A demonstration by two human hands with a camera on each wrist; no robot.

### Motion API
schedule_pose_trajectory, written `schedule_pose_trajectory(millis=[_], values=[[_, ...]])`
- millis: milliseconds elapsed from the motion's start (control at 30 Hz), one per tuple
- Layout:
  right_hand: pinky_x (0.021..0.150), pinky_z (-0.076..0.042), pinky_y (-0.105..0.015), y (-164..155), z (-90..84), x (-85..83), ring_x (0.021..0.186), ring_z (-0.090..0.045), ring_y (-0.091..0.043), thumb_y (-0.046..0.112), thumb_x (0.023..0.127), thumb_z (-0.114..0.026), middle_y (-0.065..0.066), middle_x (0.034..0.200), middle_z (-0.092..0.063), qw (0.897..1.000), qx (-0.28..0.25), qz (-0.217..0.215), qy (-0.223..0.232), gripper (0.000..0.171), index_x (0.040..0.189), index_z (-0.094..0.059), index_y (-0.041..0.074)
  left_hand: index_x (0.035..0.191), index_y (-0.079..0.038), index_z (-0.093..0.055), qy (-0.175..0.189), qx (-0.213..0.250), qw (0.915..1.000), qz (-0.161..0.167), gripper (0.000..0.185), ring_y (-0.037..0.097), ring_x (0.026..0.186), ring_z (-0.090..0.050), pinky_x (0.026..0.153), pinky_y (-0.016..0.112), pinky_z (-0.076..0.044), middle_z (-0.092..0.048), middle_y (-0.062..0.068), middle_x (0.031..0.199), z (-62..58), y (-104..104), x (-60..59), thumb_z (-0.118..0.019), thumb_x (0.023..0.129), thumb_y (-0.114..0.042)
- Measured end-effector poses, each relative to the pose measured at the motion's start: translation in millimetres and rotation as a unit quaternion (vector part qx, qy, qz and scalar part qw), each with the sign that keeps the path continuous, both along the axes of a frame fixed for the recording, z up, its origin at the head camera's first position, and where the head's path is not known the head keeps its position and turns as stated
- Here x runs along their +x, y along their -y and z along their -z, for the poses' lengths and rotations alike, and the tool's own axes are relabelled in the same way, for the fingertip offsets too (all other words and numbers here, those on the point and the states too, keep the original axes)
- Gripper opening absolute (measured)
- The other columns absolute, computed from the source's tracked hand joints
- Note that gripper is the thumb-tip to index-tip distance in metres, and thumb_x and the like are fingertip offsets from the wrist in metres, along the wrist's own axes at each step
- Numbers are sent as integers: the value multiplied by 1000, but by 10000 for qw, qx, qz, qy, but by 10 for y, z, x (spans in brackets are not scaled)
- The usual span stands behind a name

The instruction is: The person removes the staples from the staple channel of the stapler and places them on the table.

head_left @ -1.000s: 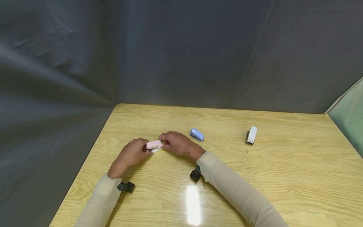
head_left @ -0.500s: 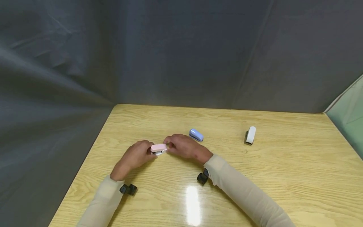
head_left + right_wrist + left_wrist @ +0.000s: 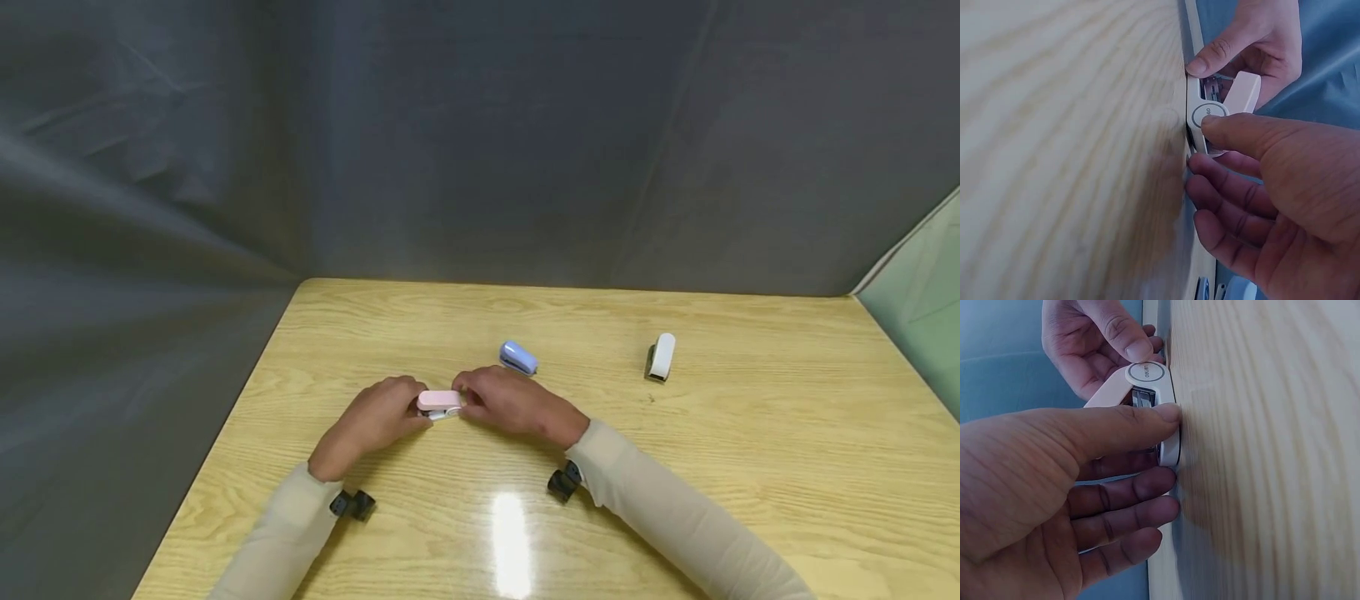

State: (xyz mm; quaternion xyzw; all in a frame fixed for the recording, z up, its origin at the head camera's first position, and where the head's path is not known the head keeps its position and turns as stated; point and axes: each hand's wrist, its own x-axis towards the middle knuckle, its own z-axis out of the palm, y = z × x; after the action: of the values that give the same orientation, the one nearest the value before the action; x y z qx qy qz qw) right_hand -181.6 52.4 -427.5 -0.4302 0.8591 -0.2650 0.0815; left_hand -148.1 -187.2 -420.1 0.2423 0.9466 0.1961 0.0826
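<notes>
Between both hands, at the tabletop, is a small pink and white stapler [image 3: 439, 401] with its pink top arm raised at an angle from the white base. My left hand [image 3: 378, 414] pinches its left end, the thumb across the white base [image 3: 1171, 440] in the left wrist view. At the round hinge end [image 3: 1209, 115], my right hand [image 3: 513, 402] grips with the thumb on the disc in the right wrist view. Metal parts show between arm and base. The fingertips behind the stapler are partly hidden.
A blue stapler [image 3: 518, 357] lies just beyond my right hand. Farther right stands a white stapler [image 3: 662, 358]. The wooden table [image 3: 750, 433] meets a dark curtain [image 3: 480, 150] at its back and left edges.
Both hands have shifted right and slightly nearer to me, carrying the pink and white stapler with them. It has turned a little, lying more level across the view. The other two staplers stay put.
</notes>
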Motion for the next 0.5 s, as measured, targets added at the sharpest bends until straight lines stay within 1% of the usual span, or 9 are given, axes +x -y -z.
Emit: schedule_pose_trajectory(millis=[133, 267, 400, 500], values=[[65, -44, -26, -74, -7, 66, 66, -49, -6, 15, 100, -70, 11, 76, -57, 9999, 28, 66, -104, 17, 115, -68, 9, 93, -12, -70, -152, -43, 9996, 231, 16, 10, 69, -49, 60, 29, -44, -58, -6, 82, -6, -59, 24, -83, 89, -18], [64, -46, -26, -135, -37, 139, 68, -50, -7, 13, 98, -70, 9, 80, -60, 9996, 28, 166, -223, 15, 112, -69, 9, 90, -13, -68, -337, -122, 9987, 364, 18, 10, 68, -47, 58, 28, -42, -56, -6, 80, -21, -128, 44, -84, 89, -20], [64, -47, -27, -213, -59, 203, 70, -52, -7, 14, 98, -71, 9, 82, -62, 9992, 130, 319, -182, 15, 112, -69, 9, 88, -14, -66, -361, -174, 9979, 512, 19, 11, 67, -46, 57, 28, -40, -52, -7, 78, -33, -218, 49, -84, 89, -21], [65, -47, -27, -297, -51, 245, 70, -53, -6, 15, 98, -72, 10, 83, -62, 9991, 171, 381, -81, 16, 113, -69, 9, 86, -15, -64, -295, -197, 9973, 651, 21, 11, 68, -46, 58, 28, -40, -51, -7, 77, -31, -285, 49, -83, 90, -22]])
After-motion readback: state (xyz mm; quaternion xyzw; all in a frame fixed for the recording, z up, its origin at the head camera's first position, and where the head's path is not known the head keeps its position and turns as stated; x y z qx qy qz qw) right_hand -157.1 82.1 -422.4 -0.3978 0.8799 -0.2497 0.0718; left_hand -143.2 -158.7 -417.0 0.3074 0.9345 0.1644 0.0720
